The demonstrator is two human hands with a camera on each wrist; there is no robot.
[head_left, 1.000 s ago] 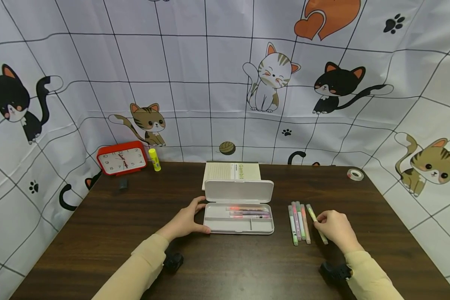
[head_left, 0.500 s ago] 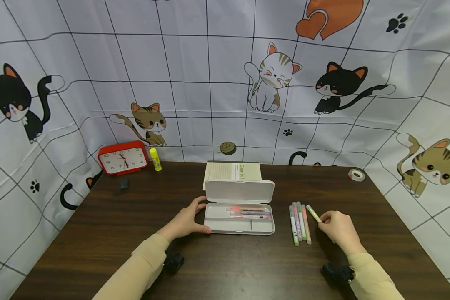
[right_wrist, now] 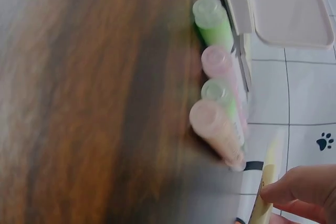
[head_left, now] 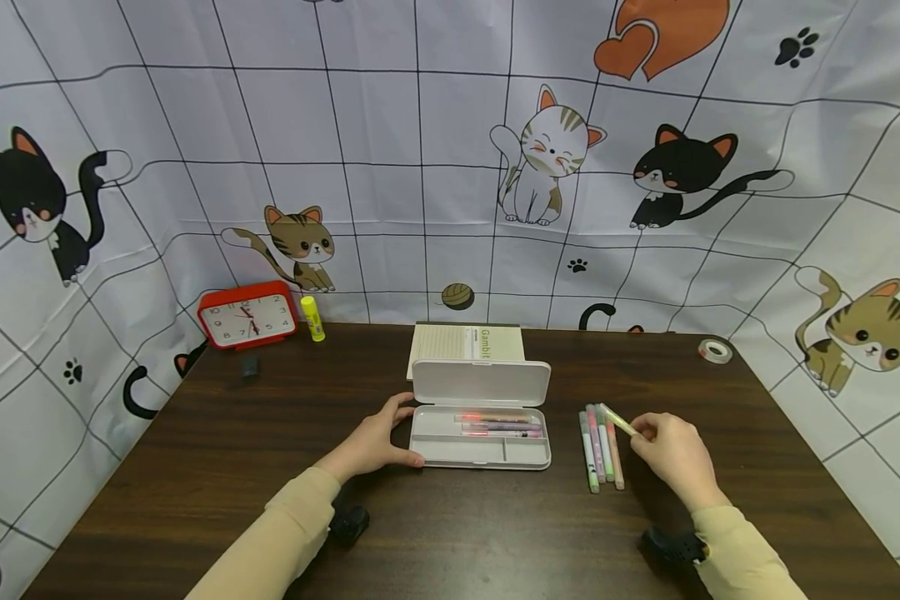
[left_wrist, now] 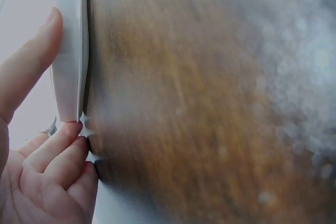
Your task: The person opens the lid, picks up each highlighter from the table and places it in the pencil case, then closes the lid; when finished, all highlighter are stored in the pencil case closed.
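- A red clock and a yellow glue stick stood at the far left of the dark worktop, against a cat-print backdrop (neither was near the hands).
- The left hand gripped the left end of the open white pencil case, thumb on the near edge and fingers curled at the far corner; the left wrist view showed the thumb flat against the case wall. A steady hold there seemed the right way to keep the case from sliding.
- Inside the case, a few markers lay lengthwise in the long rear compartment, under the raised lid; a notebook lay just behind it.
- Right of the case, four markers lay side by side on the worktop, touching one another (caps toward the person, as the right wrist view showed them).
- The right hand pinched a pale yellow-green marker at its near end, its far tip raised and angled over the row, toward the case. Judged from this, the marker would go in best if turned parallel to those already in the case and lowered flat, clear of the upright lid.
- A roll of tape sat at the far right corner.
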